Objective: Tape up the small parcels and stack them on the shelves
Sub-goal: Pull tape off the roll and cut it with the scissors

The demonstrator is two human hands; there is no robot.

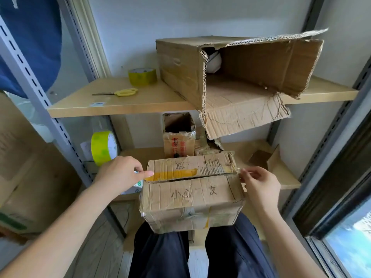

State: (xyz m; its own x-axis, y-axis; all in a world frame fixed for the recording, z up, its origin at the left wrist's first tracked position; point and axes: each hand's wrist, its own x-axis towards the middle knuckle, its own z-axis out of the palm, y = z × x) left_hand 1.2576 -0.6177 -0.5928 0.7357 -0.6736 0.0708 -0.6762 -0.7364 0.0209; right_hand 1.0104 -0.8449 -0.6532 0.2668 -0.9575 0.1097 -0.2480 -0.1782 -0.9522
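The parcel [191, 194] rests on my lap, against the lower shelf [281, 177]. My left hand [120, 173] presses a straight forefinger on the yellow tape [172, 174] at the flap seam. My right hand [259, 182] pinches the parcel's right edge with curled fingers [246, 174].

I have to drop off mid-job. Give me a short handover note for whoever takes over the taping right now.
Left hand: forefinger presses the yellow tape strip onto the parcel on the lap.
Right hand: pinches at the seam's right end.
Done: strip covers the left part of the seam.
Left: finish the seam, cut, shelve it.
Tape rolls: upper shelf, left post. Scissors on the upper shelf.
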